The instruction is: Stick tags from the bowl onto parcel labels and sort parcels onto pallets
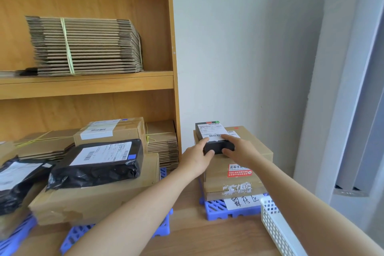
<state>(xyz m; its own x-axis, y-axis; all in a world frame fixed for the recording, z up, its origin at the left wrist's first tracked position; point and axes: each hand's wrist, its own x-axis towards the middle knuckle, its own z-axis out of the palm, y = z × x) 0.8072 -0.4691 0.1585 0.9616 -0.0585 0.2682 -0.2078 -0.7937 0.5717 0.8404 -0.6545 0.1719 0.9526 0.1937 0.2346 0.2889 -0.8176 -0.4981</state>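
Note:
A small black parcel [209, 134] with a white barcode label lies on top of a stack of brown cardboard parcels [255, 145] on the right blue pallet [218, 209]. My left hand [196, 157] grips its near left corner, thumb on top. My right hand [239, 148] grips its near right corner, fingers on the label and front face. Red and green tags show on the parcel's far edge. The bowl is not in view.
A middle blue pallet [164, 228] carries brown boxes and a black bagged parcel [97, 164]. More black bags [14, 181] lie at far left. Wooden shelves [87, 84] hold bundled flat cartons. A white plastic basket [274, 226] sits near right.

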